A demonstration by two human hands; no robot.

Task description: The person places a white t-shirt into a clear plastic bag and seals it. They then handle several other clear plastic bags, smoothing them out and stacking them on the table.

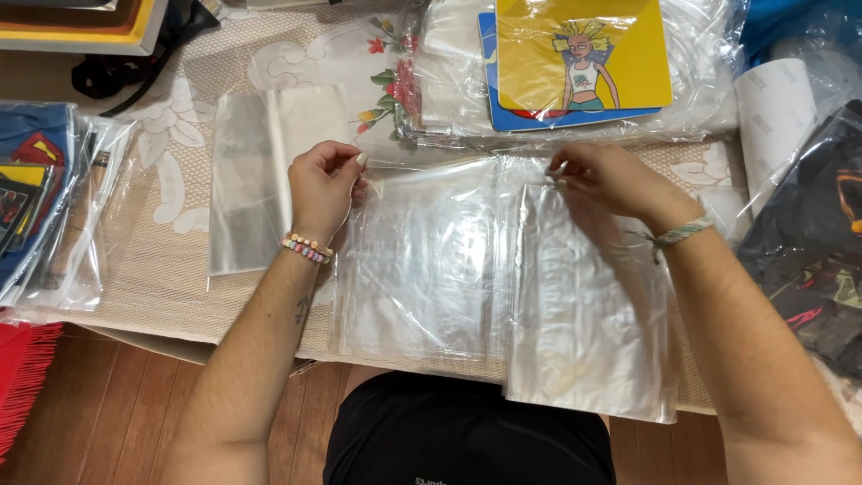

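Note:
A clear plastic bag (422,269) lies flat on the lace-covered table (171,260) in front of me. My left hand (325,184) pinches its top left edge, a beaded bracelet on that wrist. My right hand (603,180) pinches the top of a second clear plastic bag (593,323) that overlaps the first on the right and hangs over the near table edge. A woven band sits on the right wrist.
Another clear bag (251,171) lies left of my left hand. Bagged printed items (36,198) stack at the far left. A bagged yellow cartoon print (584,54) lies at the back. A white paper roll (777,108) and dark bagged clothes (808,242) sit right.

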